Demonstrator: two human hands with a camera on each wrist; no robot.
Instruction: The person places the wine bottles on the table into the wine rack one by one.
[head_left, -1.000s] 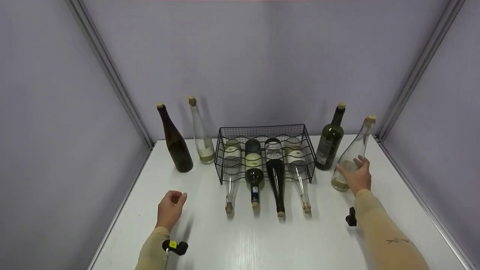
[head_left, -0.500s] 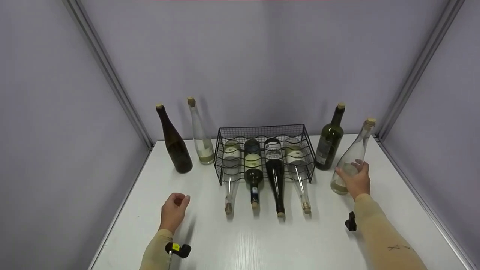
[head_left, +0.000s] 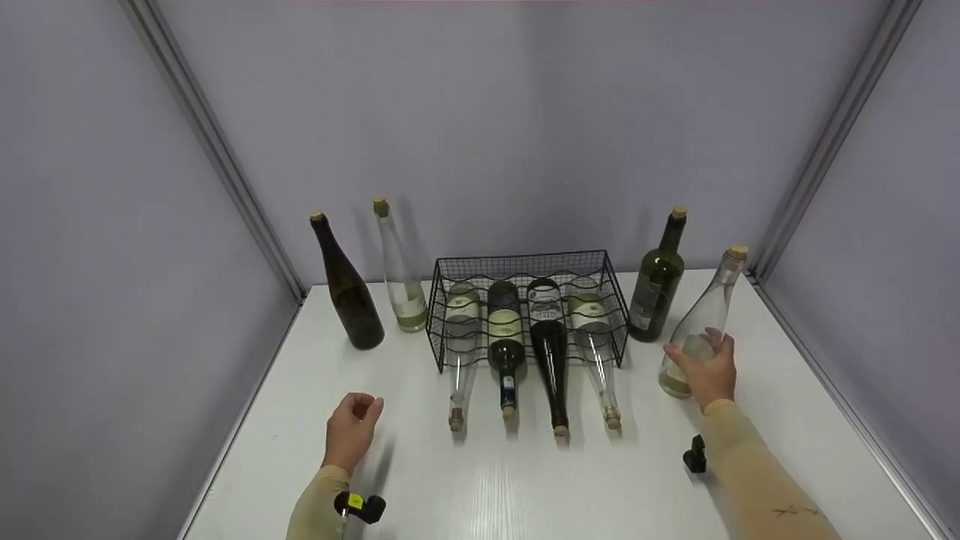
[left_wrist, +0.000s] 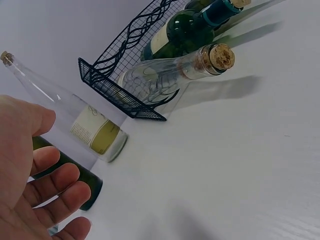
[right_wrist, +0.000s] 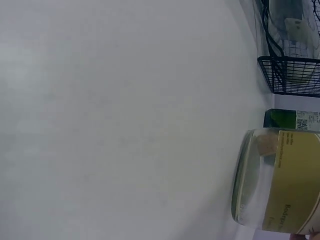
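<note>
My right hand (head_left: pixel 707 375) grips the lower body of a clear, corked glass bottle (head_left: pixel 706 315) at the table's right side; the bottle leans a little to the right in the head view. Its base and yellow-and-cream label (right_wrist: pixel 295 182) fill the lower right of the right wrist view, where the hand is almost wholly hidden. My left hand (head_left: pixel 351 433) hovers at the left front, fingers loosely curled around nothing. In the left wrist view, that hand (left_wrist: pixel 35 175) overlaps a standing clear bottle (left_wrist: pixel 95 130) and a dark green one (left_wrist: pixel 90 187).
A black wire rack (head_left: pixel 435 330) holds several bottles lying with corked necks toward me, among them a dark bottle (head_left: pixel 551 345). Left of it stand a brown bottle (head_left: pixel 354 311) and a clear bottle (head_left: pixel 407 296). A green bottle (head_left: pixel 655 292) stands right of the rack. Grey walls enclose the white table (head_left: pixel 480 487).
The right hand and its clear bottle have come slightly toward me. My left hand has shifted a little rightward and nearer. The racked bottles stay as they were.
</note>
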